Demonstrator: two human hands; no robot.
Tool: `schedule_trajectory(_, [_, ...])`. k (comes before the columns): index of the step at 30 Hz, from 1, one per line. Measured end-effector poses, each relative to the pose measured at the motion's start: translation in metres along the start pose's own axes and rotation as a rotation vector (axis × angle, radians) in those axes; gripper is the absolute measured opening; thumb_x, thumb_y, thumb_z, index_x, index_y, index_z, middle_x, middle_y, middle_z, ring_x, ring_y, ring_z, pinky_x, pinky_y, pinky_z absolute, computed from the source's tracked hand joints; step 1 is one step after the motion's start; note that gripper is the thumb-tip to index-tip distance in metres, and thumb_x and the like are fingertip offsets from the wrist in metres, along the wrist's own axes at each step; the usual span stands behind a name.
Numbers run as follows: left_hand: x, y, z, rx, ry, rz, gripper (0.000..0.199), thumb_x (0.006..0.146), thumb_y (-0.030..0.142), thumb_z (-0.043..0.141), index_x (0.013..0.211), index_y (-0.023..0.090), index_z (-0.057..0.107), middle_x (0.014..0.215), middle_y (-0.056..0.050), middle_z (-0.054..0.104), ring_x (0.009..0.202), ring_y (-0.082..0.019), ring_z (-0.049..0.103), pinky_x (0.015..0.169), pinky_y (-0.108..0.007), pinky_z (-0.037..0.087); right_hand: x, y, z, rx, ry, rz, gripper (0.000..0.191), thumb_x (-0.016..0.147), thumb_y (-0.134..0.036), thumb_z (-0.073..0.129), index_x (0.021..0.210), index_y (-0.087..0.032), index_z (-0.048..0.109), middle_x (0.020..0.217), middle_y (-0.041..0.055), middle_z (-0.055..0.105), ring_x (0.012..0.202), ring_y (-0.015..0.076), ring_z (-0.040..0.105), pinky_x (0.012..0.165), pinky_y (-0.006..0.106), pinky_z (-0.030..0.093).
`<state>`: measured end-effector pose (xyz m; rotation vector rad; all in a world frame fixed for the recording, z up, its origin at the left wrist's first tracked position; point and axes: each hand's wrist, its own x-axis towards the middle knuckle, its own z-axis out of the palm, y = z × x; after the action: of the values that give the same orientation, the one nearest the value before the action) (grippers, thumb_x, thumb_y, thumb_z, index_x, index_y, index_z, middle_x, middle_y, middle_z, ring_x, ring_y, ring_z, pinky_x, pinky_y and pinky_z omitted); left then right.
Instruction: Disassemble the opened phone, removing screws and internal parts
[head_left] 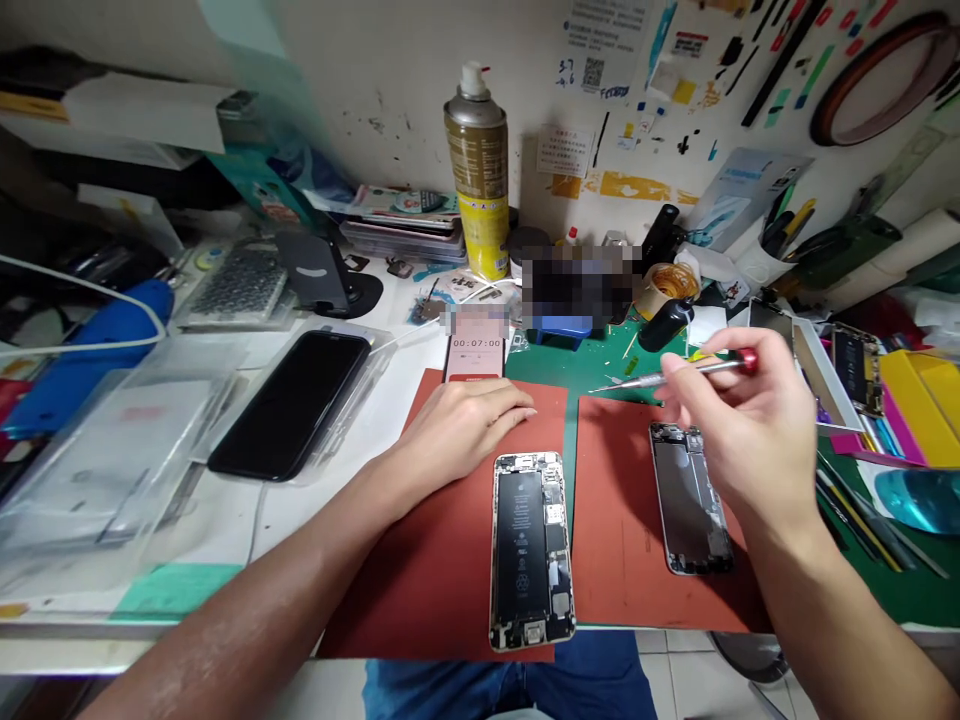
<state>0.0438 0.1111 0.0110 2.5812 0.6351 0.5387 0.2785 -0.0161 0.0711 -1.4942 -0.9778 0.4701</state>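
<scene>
My right hand (739, 390) grips a slim precision screwdriver (701, 368) with a red end cap, its tip pointing left above the green mat. Below that hand lies a detached phone screen assembly (686, 500), inner side up, partly covered by my fingers. My left hand (469, 425) rests palm down on the left red pad (442, 550), fingers stretched to the right and holding nothing. Just below it sits an opened phone body (531, 550) with its black battery and boards exposed. Beyond my left hand, a phone (476, 350) shows a timer reading 00:07:00.
A black phone (292, 400) lies on a clear case at left, near a black stand (322, 275). A spray can (478, 175) stands against the wall. Tweezers and thin tools (862, 510) lie at right beside a yellow box (926, 400). The table's front edge is close.
</scene>
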Motion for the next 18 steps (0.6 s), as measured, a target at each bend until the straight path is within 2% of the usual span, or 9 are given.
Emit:
schedule_trajectory(3, [0.006, 0.004, 0.007, 0.1, -0.014, 0.029, 0.031, 0.107, 0.024, 0.046, 0.108, 0.02, 0.077, 0.109, -0.006, 0.079, 0.094, -0.019, 0.075, 0.08, -0.029, 0.055, -0.019, -0.006, -0.023, -0.093, 0.203, -0.072, 0.035, 0.083, -0.036, 0.087, 0.1, -0.025, 0.058, 0.071, -0.0063, 0.064, 0.054, 0.0139, 0.064, 0.051, 0.026, 0.053])
schedule_trajectory(7, [0.019, 0.013, 0.017, 0.263, -0.099, -0.031, 0.035, 0.104, 0.016, 0.044, 0.116, 0.021, 0.076, 0.112, -0.008, 0.076, 0.084, -0.019, 0.073, 0.063, -0.028, 0.048, -0.055, 0.005, -0.045, -0.088, 0.406, -0.042, 0.037, 0.08, -0.035, 0.09, 0.099, -0.024, 0.059, 0.069, -0.0061, 0.064, 0.051, 0.0127, 0.062, 0.047, 0.024, 0.05])
schedule_trajectory(10, [0.026, 0.015, 0.025, 0.381, -0.155, -0.108, 0.038, 0.102, 0.013, 0.043, 0.121, 0.022, 0.075, 0.115, -0.008, 0.073, 0.078, -0.021, 0.071, 0.055, -0.031, 0.041, -0.077, 0.017, -0.06, -0.058, 0.499, -0.007, 0.038, 0.08, -0.031, 0.09, 0.099, -0.022, 0.058, 0.068, -0.0061, 0.065, 0.047, 0.0112, 0.06, 0.045, 0.023, 0.049])
schedule_trajectory(14, [0.03, 0.017, 0.03, 0.495, -0.23, -0.169, 0.042, 0.102, 0.014, 0.041, 0.13, 0.022, 0.071, 0.121, -0.008, 0.07, 0.078, -0.024, 0.071, 0.055, -0.035, 0.039, -0.096, 0.022, -0.078, -0.109, 0.617, -0.008, 0.037, 0.081, -0.03, 0.089, 0.099, -0.021, 0.057, 0.066, -0.0071, 0.062, 0.045, 0.011, 0.061, 0.047, 0.024, 0.052])
schedule_trajectory(18, [0.031, 0.023, 0.028, 0.582, -0.324, -0.202, 0.05, 0.101, 0.01, 0.036, 0.139, 0.022, 0.065, 0.128, -0.009, 0.068, 0.081, -0.027, 0.072, 0.056, -0.037, 0.039, -0.108, 0.023, -0.083, -0.101, 0.668, 0.019, 0.036, 0.082, -0.029, 0.088, 0.099, -0.021, 0.058, 0.068, -0.0055, 0.063, 0.047, 0.0136, 0.064, 0.046, 0.026, 0.053])
